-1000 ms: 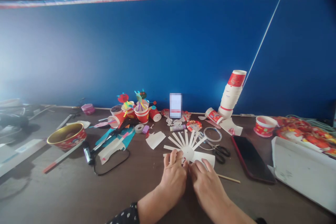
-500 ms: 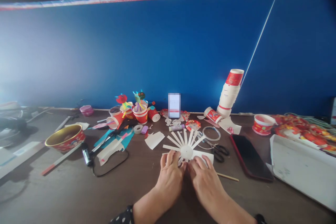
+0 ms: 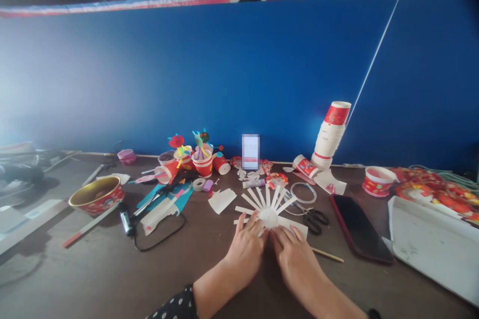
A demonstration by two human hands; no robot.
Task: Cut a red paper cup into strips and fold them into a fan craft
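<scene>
In front of me lies a white paper cup [image 3: 268, 218] cut into strips, its round base in the middle and the strips fanned out like rays. My left hand [image 3: 247, 241] is on its near left side, fingers bent over the strips and thumb close to the base. On the near right side, my right hand [image 3: 294, 249] grips the strips at the front edge, fingers curled downward. Both thumbs meet near the base, and the strips under the fingers are hidden. Beside my right hand are black-handled scissors [image 3: 316, 219] and a thin wooden stick [image 3: 327, 254].
A phone [image 3: 361, 229] and a white tray [image 3: 434, 254] lie to the right. Stacked paper cups [image 3: 329, 134] lean by the blue partition [image 3: 187, 70]. Decorated red cups [image 3: 202, 163], a gold-lined bowl [image 3: 98, 197] and a glue gun [image 3: 127, 219] are on the left.
The whole view has shifted slightly. My left fingers have lifted and spread a little over the strips, while my right hand stays nearly in place. A dark head top now shows above the partition.
</scene>
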